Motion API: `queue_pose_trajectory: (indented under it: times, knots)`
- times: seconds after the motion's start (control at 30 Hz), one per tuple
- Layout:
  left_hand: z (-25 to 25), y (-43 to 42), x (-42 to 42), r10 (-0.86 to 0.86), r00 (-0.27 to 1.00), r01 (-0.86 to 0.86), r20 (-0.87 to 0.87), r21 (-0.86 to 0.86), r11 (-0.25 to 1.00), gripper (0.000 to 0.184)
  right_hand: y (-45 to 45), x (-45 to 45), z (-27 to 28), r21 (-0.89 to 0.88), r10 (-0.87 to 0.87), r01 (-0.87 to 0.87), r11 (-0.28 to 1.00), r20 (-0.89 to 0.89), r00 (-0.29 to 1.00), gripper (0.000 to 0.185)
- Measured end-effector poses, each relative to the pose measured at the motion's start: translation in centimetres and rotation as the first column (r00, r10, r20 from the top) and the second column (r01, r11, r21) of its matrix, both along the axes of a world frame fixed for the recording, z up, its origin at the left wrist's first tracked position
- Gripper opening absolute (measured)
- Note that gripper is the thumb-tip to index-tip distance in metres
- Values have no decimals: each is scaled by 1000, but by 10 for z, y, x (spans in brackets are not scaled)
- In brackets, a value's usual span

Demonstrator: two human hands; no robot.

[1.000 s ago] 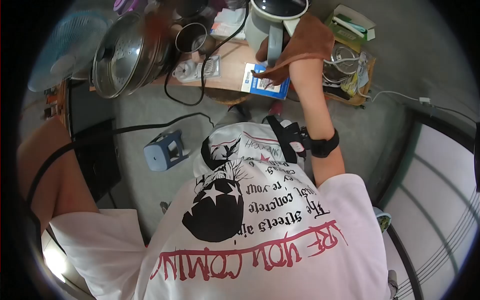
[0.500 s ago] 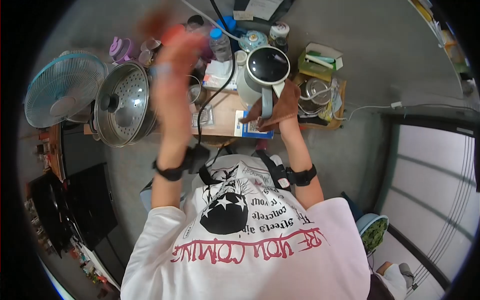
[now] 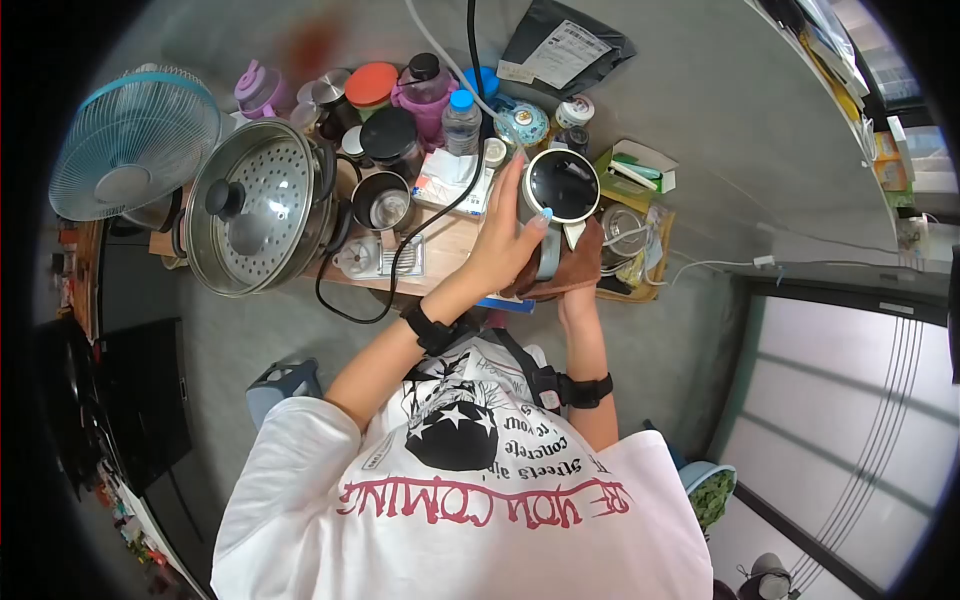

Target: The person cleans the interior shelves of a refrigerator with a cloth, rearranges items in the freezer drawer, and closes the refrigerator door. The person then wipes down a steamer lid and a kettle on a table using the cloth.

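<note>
A white electric kettle (image 3: 527,200) with a black round lid (image 3: 563,186) and a grey handle (image 3: 549,252) stands at the table's right part. My left hand (image 3: 507,232) is against its left side, fingers stretched along the body and thumb at the lid's rim near the handle. A brown cloth (image 3: 575,268) covers most of my right hand (image 3: 577,300), just right of the handle; its fingers are hidden in the cloth. A black cable (image 3: 440,220) loops across the table to the left of my left wrist.
To the left are a large steamer pot (image 3: 250,240) with a glass lid and a fan (image 3: 130,160). A small pot (image 3: 382,200), a tissue pack (image 3: 452,182) and a water bottle (image 3: 461,125) stand in the middle. Right of the kettle are an open green box (image 3: 632,170) and a tray (image 3: 655,275).
My left hand has come from a blurred, raised position at the left over to the kettle's side. My right hand stays by the handle with the cloth. The camera view has shifted.
</note>
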State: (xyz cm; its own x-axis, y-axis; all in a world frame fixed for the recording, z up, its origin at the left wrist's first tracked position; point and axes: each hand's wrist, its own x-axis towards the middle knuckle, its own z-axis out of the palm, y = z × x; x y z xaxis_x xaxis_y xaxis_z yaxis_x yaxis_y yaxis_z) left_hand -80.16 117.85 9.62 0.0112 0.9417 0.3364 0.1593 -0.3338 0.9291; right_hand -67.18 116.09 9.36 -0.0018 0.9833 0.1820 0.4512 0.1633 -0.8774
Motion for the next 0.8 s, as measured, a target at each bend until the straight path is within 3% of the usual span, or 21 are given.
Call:
queue_pose_trajectory:
  times: [0.2, 0.3, 0.37, 0.4, 0.43, 0.47, 0.63, 0.7, 0.73, 0.77, 0.8]
  knots:
    - [22, 16, -10, -36, 988, 38, -152, 6, 999, 76, 7, 6, -23, -121, -82, 62, 991, -166, 983, 35]
    - [31, 29, -10, -53, 977, 63, -205, 40, 997, 72, 8, 16, -46, -109, -47, 46, 993, -9, 999, 35]
    - [37, 38, -10, -66, 970, 87, -235, 83, 993, 70, 8, 13, -43, -80, 4, -24, 997, -247, 969, 40]
    - [41, 41, -10, -67, 934, 99, -351, 75, 992, 65, 5, 14, -40, -84, -5, -17, 996, -247, 969, 40]
    - [42, 42, -9, -70, 884, 113, -462, 66, 991, 61, 3, 11, -20, -36, 52, -56, 998, -108, 993, 42]
    - [41, 43, -8, -31, 887, 83, -461, 94, 992, 57, 0, 9, -10, 6, 100, -101, 995, 38, 994, 45]
    - [37, 42, -7, -56, 905, 96, -421, 75, 993, 63, 1, 3, -29, 42, -16, 19, 999, -85, 996, 46]
    - [38, 42, -8, -39, 901, 93, -433, 104, 990, 65, 1, 1, -26, 11, -83, 83, 997, 78, 993, 41]
    - [37, 43, -10, -48, 899, 110, -435, 119, 987, 69, 7, -4, -36, -124, -147, 122, 985, -211, 966, 41]
    - [38, 43, -12, -54, 895, 120, -442, 123, 985, 69, 6, -3, -42, -121, -154, 130, 984, -219, 963, 41]
    - [39, 44, -13, -66, 882, 131, -467, 110, 985, 69, 5, 0, -48, -84, -126, 128, 988, 28, 992, 50]
